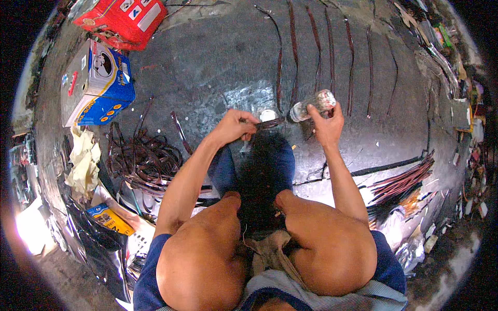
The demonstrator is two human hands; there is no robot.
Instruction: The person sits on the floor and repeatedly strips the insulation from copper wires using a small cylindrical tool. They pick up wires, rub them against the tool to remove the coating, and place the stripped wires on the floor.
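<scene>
My left hand is closed, pinching a dark brown, flat strip whose end points toward my right hand. In my right hand is a small cylindrical bottle, whitish and stained, tilted with its clearer end toward the strip. A small gap seems to lie between the bottle and the strip. Both hands are held in front of my knees, over the dark floor sheet. Just beyond the strip is a bright white round spot; I cannot tell whether it is an object or a reflection.
Several dark strips lie in a spaced row at the far side. A tangled strip pile is at left, beside crumpled cream paper, a blue-and-white tin and a red tin. At right lies a reddish-brown strip bundle.
</scene>
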